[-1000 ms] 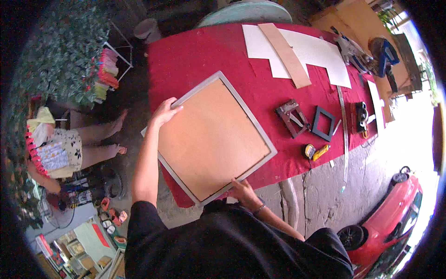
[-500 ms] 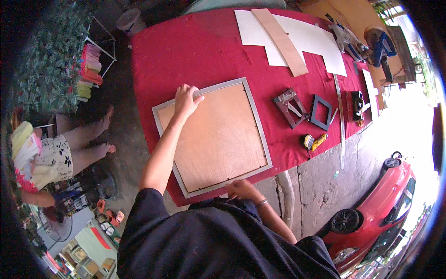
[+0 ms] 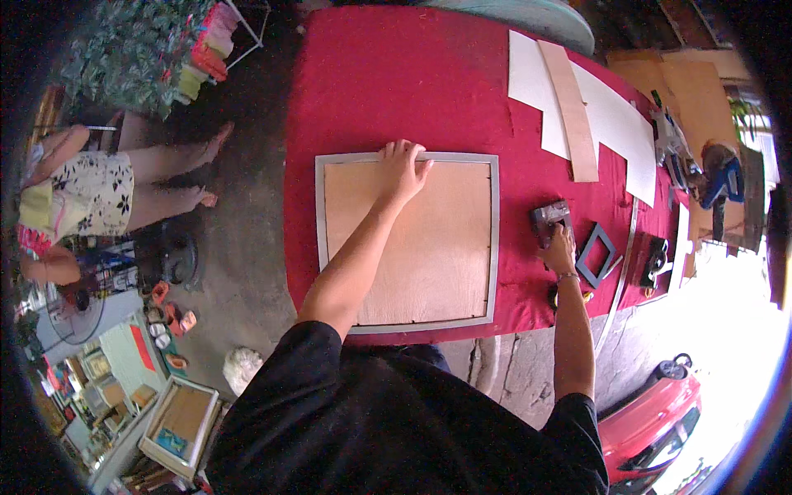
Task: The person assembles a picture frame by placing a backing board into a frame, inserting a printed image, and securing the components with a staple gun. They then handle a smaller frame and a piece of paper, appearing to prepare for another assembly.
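A large square picture frame (image 3: 494,247) with a grey rim lies face down on the red cloth, its tan backing board (image 3: 437,256) showing small dark tabs along the edges. My left hand (image 3: 403,172) curls its fingers over the far rim, with the thumb apart on the board side. Off to the right, my right hand (image 3: 559,249) is at a small dark brown frame-like piece (image 3: 547,216), its fingers bent down into it. What those fingers hold is hidden. Beside that hand lies a small dark square frame (image 3: 596,256).
White board pieces (image 3: 528,78) and a tan strip (image 3: 569,107) lie at the far right of the red-covered table (image 3: 396,74). A long metal ruler (image 3: 629,247) crosses the right side. A person's legs (image 3: 169,181) are at left; a red car (image 3: 648,412) is at lower right.
My right hand has left the picture frame's near edge and reached right to the dark brown piece. My left hand stays on the far rim. The view has turned, so the frame appears straighter.
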A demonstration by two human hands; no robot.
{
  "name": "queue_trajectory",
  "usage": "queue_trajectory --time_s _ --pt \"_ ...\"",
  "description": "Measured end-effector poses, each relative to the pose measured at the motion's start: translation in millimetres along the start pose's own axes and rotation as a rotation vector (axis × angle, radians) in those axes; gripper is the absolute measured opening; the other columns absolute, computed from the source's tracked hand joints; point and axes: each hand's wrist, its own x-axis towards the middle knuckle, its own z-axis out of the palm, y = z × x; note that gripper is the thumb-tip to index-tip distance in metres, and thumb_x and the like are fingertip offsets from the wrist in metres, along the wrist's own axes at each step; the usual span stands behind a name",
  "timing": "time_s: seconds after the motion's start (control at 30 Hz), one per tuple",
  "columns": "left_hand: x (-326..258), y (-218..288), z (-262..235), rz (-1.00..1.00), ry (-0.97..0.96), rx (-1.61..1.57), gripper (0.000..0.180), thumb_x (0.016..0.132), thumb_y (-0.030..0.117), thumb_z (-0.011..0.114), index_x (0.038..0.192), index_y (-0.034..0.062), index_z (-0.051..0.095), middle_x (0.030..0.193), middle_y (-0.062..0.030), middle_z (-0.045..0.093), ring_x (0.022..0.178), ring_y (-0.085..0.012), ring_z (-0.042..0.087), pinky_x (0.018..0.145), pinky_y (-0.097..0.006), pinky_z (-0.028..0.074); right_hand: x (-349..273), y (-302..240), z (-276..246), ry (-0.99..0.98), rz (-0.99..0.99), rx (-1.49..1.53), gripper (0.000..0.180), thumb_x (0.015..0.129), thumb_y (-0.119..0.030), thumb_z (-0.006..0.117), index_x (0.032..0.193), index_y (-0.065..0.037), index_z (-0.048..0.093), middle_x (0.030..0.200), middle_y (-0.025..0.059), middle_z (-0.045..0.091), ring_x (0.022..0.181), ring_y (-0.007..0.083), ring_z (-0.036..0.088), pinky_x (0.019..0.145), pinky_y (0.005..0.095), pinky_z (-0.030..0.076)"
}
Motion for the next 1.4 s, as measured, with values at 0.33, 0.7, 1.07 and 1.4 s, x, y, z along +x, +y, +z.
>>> queue_trajectory --time_s 0.33,0.7,1.07,1.4 --pt "10.8 11.8 7.0 -0.045 -0.132 0.013 0.028 0.082 0.031 0.069 0.107 0.0173 0.066 0.105 -0.0056 0.056 0.104 -0.0277 0.050 0.089 -0.045 0.038 -14.8 -95.5 -76.0 -0.071 0.246 1.054 0.033 0.089 -0.034 0.065 0.077 -0.003 0.065 0.061 -0.0050 0.052 0.052 0.0070 0.044 0.047 0.0301 0.033" --pt "15.4 27.4 17.7 -0.026 -0.119 -0.002 0.026 0.082 0.034 0.068 0.103 0.0198 0.066 0.102 -0.0026 0.059 0.102 -0.0264 0.052 0.086 -0.046 0.040 38.0 -200.8 -50.1 -0.171 0.087 0.857 0.034 0.085 -0.027 0.062 0.078 0.006 0.064 0.064 0.0136 0.064 0.061 0.0234 0.066 0.057 0.0387 0.050" --pt "16.6 28.8 11.4 -0.027 -0.130 0.009 0.023 0.080 0.028 0.068 0.100 0.0170 0.065 0.100 -0.0049 0.059 0.099 -0.0271 0.053 0.085 -0.046 0.040 39.1 -226.1 -76.7 -0.183 0.242 0.657 0.035 0.084 -0.028 0.065 0.069 0.004 0.062 0.056 0.0086 0.059 0.052 0.0148 0.062 0.048 0.0319 0.049" --pt "3.1 -7.4 6.7 -0.045 0.014 -0.088 0.031 0.083 0.027 0.064 0.111 0.0152 0.065 0.106 -0.0082 0.058 0.105 -0.0293 0.052 0.091 -0.050 0.039 -40.5 -235.0 -7.6 -0.228 0.041 1.035 0.019 0.087 -0.018 0.059 0.091 0.000 0.061 0.072 0.0035 0.060 0.067 0.0123 0.058 0.061 0.0319 0.048"
